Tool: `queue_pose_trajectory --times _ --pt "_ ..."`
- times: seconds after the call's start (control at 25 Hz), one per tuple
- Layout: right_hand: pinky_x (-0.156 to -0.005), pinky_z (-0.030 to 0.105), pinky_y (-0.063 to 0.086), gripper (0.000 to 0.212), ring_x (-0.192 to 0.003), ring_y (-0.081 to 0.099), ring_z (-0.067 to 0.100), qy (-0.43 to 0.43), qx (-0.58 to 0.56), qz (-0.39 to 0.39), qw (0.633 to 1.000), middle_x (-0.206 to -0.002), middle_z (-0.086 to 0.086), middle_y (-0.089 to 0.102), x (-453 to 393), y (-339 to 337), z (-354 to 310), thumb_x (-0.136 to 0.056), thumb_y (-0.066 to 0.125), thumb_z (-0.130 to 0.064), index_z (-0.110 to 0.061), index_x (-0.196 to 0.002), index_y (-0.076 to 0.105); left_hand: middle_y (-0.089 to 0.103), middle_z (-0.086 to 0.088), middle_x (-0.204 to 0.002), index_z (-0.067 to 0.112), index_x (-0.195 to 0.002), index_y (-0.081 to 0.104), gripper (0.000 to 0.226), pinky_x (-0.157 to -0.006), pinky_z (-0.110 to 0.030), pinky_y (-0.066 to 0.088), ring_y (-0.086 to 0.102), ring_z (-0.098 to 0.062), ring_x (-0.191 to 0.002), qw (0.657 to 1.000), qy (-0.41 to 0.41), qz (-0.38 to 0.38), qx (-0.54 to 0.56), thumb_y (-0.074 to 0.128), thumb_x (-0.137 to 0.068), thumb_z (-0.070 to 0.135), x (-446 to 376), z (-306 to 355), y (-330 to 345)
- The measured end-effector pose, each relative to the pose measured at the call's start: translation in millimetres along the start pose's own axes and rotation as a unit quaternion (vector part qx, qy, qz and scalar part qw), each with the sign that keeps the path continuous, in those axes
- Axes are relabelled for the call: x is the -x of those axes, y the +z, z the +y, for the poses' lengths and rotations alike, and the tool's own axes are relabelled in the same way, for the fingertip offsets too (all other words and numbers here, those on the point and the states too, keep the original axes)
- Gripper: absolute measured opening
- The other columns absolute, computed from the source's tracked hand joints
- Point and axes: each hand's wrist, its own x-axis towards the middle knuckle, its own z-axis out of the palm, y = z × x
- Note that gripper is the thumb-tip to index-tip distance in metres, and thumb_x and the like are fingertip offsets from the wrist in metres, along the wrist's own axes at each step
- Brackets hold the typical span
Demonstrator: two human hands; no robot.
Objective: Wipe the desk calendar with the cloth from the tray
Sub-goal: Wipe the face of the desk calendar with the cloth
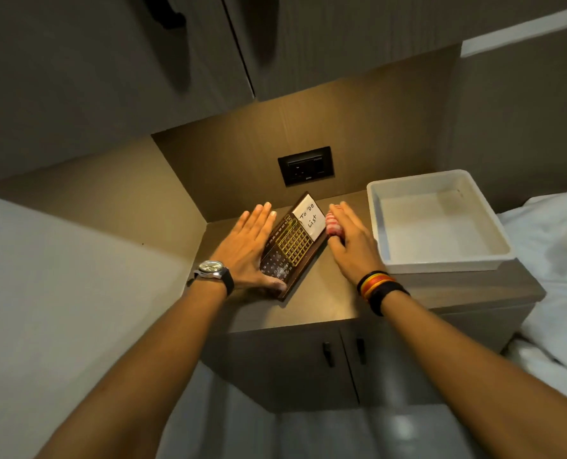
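Note:
The desk calendar (292, 243) is a dark brown board with a gold grid and a white "To Do List" note, lying tilted on the bedside cabinet top (322, 303). My left hand (245, 250), fingers flat and together, rests against the calendar's left edge with the thumb at its near corner. My right hand (351, 243) is closed over a red-and-white striped cloth (333, 225), which touches the calendar's right edge beside the note. The white tray (441, 263) stands to the right with nothing in it.
A black wall socket (305, 165) sits on the back panel behind the calendar. White bedding (553, 260) lies to the right of the cabinet. Two cabinet doors with dark handles (327, 354) are below the top. Overhead cupboards hang above.

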Motion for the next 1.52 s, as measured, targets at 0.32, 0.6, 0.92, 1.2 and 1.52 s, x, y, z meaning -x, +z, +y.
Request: queue_pose_trajectory --times 0.32,0.6,0.92,1.2,1.52 --pt "-0.120 0.042 0.038 0.077 -0.153 0.033 0.024 0.066 -0.070 0.014 0.995 -0.169 0.005 0.028 36 117 -51 -0.098 0.056 -0.016 -0.021 -0.164 0.017 -0.029 -0.010 -0.165 0.016 -0.157 -0.022 0.161 -0.126 -0.041 -0.011 -0.026 -0.026 -0.152 0.998 0.053 -0.044 -0.001 0.067 -0.048 0.094 -3 -58 31" --pt "-0.121 0.040 0.031 0.072 -0.157 0.026 0.023 0.060 -0.052 0.037 0.996 -0.169 0.003 0.027 39 143 -45 -0.101 0.053 -0.011 -0.024 -0.163 0.020 -0.017 -0.012 -0.169 0.014 -0.159 -0.014 0.155 -0.126 -0.040 -0.006 -0.020 -0.025 -0.155 0.995 0.091 -0.029 0.042 0.074 -0.054 0.085 -14 -47 40" --pt "-0.123 0.044 0.031 0.076 -0.158 0.022 0.021 0.065 -0.040 0.065 0.995 -0.171 -0.002 0.024 37 150 -46 -0.100 0.054 -0.002 -0.032 -0.163 0.023 -0.006 -0.012 -0.171 0.010 -0.161 -0.002 0.139 -0.129 -0.043 0.002 -0.012 -0.023 -0.156 0.989 0.086 0.002 0.118 0.085 -0.066 0.061 -16 -37 47" --pt "-0.123 0.055 0.028 0.087 -0.159 0.016 0.030 -0.035 0.083 -0.012 0.996 -0.171 -0.004 0.019 83 144 -5 -0.092 0.059 0.008 -0.034 -0.160 0.026 -0.006 -0.013 -0.170 0.008 -0.161 -0.001 0.132 -0.129 -0.043 0.004 -0.013 -0.021 -0.155 0.983 0.093 0.015 0.160 0.081 -0.072 0.060 -10 -36 55" --pt "-0.125 0.052 0.021 0.088 -0.159 0.011 0.020 0.041 -0.009 0.042 0.998 -0.171 -0.007 0.019 82 158 -27 -0.093 0.054 0.009 -0.036 -0.162 0.021 -0.008 -0.015 -0.170 0.006 -0.161 -0.003 0.136 -0.129 -0.046 0.006 -0.013 -0.025 -0.157 0.982 0.075 0.017 0.175 0.086 -0.070 0.052 -14 -22 54"
